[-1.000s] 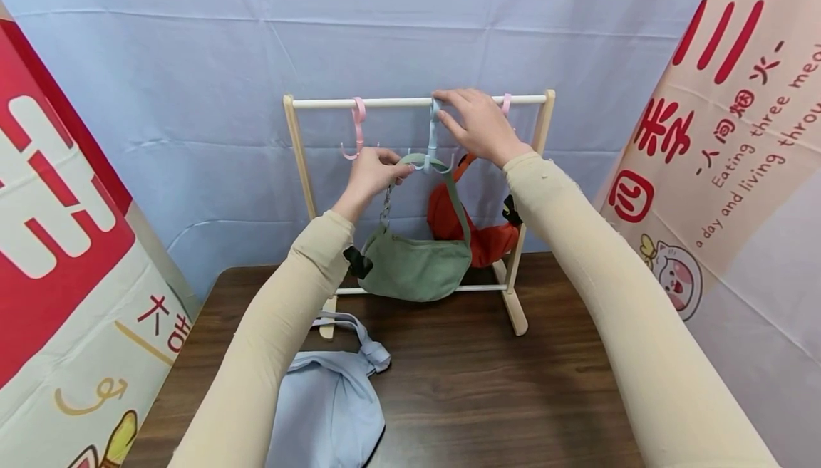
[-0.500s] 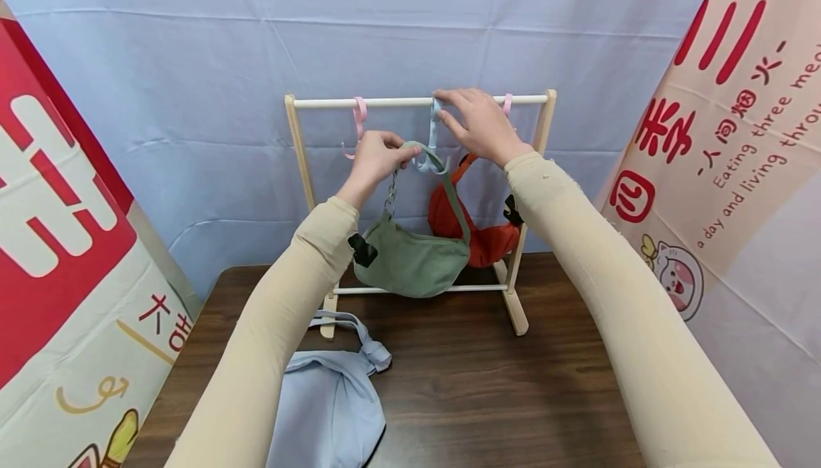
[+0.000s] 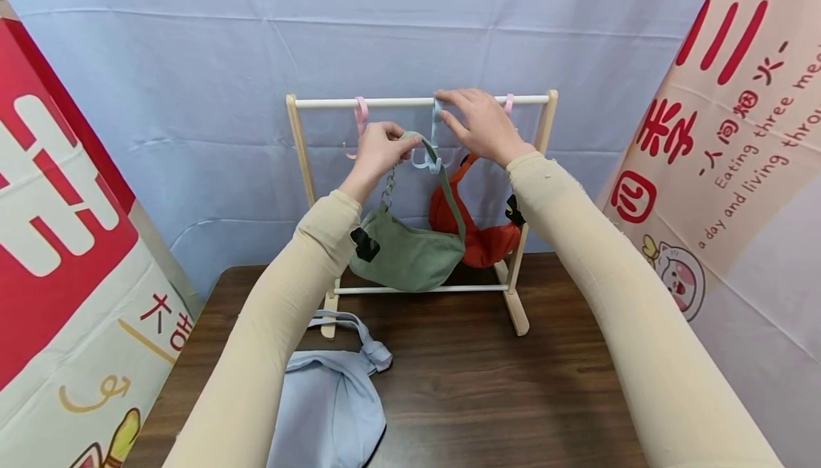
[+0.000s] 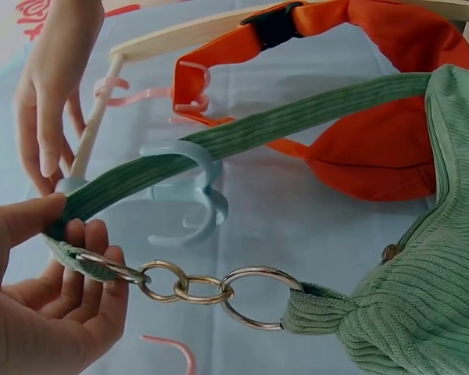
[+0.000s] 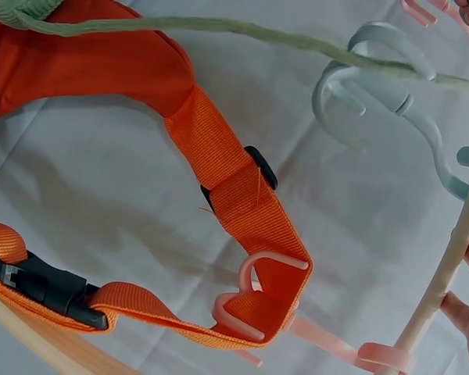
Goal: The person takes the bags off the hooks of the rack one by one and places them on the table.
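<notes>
My left hand [image 3: 381, 149] pinches the strap of a green corduroy bag [image 3: 413, 254] between thumb and fingers, near the strap's metal chain links [image 4: 195, 289]. The bag hangs tilted, its left side higher. Its strap [image 4: 281, 121] passes through one prong of a light blue hook [image 4: 191, 191] on the rack's top rail. My right hand [image 3: 477, 122] holds the top of that blue hook at the rail, thumb and fingers around it. Behind the green bag, an orange bag [image 3: 490, 243] hangs by its buckled strap from a pink hook [image 5: 258, 301].
The wooden rack [image 3: 298, 147] with a white top rail stands at the back of the dark table [image 3: 487, 397]. Another pink hook [image 3: 360, 115] hangs left on the rail. A light blue bag [image 3: 333, 400] lies front left. Printed cloths hang at both sides.
My left hand has risen slightly, lifting the strap higher. The green bag has come up a little and tilted, shifting slightly left. My right hand stays at the hook's top.
</notes>
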Tool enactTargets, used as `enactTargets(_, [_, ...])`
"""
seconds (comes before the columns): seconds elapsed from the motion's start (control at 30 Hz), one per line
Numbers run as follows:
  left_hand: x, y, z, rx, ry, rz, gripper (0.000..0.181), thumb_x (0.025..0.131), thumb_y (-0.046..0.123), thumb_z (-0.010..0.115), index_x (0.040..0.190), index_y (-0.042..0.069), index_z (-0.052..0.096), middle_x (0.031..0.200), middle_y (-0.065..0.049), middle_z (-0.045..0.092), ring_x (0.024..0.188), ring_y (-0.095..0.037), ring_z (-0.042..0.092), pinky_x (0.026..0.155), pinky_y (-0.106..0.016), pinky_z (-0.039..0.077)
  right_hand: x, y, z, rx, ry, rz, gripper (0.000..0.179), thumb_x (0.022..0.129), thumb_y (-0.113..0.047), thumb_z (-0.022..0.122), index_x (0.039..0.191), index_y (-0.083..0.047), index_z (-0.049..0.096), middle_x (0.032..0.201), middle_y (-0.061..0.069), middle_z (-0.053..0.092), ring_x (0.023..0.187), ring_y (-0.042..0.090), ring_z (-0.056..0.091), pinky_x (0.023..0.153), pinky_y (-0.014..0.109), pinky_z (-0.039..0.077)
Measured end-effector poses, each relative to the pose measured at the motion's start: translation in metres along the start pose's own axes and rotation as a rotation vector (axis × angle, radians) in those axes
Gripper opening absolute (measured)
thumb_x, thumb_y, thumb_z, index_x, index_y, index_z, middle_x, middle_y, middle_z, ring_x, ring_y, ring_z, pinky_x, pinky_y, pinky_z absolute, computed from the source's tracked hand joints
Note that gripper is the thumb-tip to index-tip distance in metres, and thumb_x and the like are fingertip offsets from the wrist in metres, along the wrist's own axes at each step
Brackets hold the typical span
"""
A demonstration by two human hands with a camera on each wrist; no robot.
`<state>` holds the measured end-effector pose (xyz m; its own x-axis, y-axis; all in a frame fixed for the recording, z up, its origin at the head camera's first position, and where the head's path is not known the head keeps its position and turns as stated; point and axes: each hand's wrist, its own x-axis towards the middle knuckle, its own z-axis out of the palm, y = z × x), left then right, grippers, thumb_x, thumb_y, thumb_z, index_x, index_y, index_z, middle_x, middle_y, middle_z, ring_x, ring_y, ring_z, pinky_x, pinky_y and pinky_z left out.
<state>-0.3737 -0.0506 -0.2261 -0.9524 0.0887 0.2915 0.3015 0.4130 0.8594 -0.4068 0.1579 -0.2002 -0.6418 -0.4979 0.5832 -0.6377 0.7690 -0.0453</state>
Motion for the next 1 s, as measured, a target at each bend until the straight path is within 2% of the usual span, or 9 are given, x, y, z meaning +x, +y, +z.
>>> enactTargets(0.13, [0.001,0.002,0.001,-0.004,0.014,0.01,0.023,0.087,0.03,0.068,0.09,0.008,0.067,0.071,-0.002,0.065,0.074,-0.023,0.064,0.059,-0.023,0.045,0.0,-0.001,0.0,0.007,-0.006,0.002,0.042,0.1,-0.033,0.047,0.138,-0.016,0.049,0.137,0.007,0.054,0.131,0.027,0.044,0.112,0.043,0.029])
enactTargets(0.27, [0.002,0.003,0.001,-0.024,0.007,0.014,0.024,0.088,0.03,0.068,0.094,0.007,0.067,0.088,-0.013,0.069,0.085,-0.029,0.066,0.061,-0.023,0.046,0.0,-0.001,0.0,0.011,-0.007,0.0,0.042,0.1,-0.033,0.047,0.138,-0.017,0.049,0.137,0.007,0.054,0.131,0.027,0.045,0.112,0.043,0.029])
enactTargets(0.43, [0.0,0.007,0.001,-0.001,0.021,0.033,0.026,0.088,0.032,0.068,0.096,0.007,0.068,0.091,-0.014,0.069,0.077,-0.021,0.064,0.06,-0.023,0.044,-0.001,-0.001,-0.001,0.015,-0.008,-0.003,0.042,0.1,-0.033,0.047,0.138,-0.017,0.049,0.137,0.007,0.054,0.131,0.027,0.045,0.112,0.043,0.03])
enactTargets(0.57, [-0.002,0.011,0.0,0.011,0.04,0.066,0.027,0.087,0.033,0.068,0.096,0.008,0.069,0.082,-0.006,0.067,0.07,-0.013,0.059,0.059,-0.023,0.042,-0.001,0.0,-0.003,0.022,-0.011,0.006,0.042,0.1,-0.034,0.045,0.139,-0.017,0.049,0.138,0.007,0.053,0.131,0.027,0.045,0.112,0.043,0.03])
enactTargets(0.67, [-0.003,0.014,0.0,-0.002,0.046,0.089,0.026,0.087,0.032,0.068,0.096,0.007,0.069,0.076,0.001,0.063,0.069,-0.011,0.058,0.059,-0.023,0.042,-0.001,-0.001,-0.003,0.023,-0.01,0.008,0.042,0.1,-0.034,0.045,0.138,-0.017,0.049,0.138,0.006,0.053,0.131,0.027,0.045,0.112,0.043,0.03])
enactTargets(0.73, [-0.004,0.015,-0.001,-0.015,0.044,0.099,0.025,0.088,0.031,0.068,0.096,0.007,0.068,0.076,0.002,0.063,0.07,-0.011,0.058,0.06,-0.023,0.043,-0.001,-0.001,-0.003,0.022,-0.008,0.006,0.041,0.1,-0.033,0.046,0.138,-0.017,0.05,0.138,0.006,0.053,0.131,0.027,0.045,0.111,0.043,0.031])
enactTargets(0.9, [-0.007,0.015,-0.003,-0.044,0.031,0.118,0.024,0.089,0.029,0.067,0.097,0.006,0.067,0.087,-0.011,0.067,0.072,-0.014,0.059,0.062,-0.025,0.044,-0.001,-0.001,-0.002,0.021,0.002,-0.005,0.04,0.1,-0.031,0.048,0.137,-0.016,0.051,0.138,0.006,0.053,0.13,0.027,0.046,0.11,0.043,0.032])
enactTargets(1.0, [-0.009,0.015,-0.003,-0.049,0.029,0.122,0.025,0.089,0.031,0.066,0.097,0.007,0.067,0.09,-0.012,0.067,0.074,-0.015,0.059,0.063,-0.026,0.044,-0.001,-0.001,-0.002,0.021,0.008,-0.01,0.04,0.1,-0.031,0.048,0.137,-0.017,0.051,0.138,0.005,0.053,0.13,0.026,0.046,0.11,0.042,0.032])
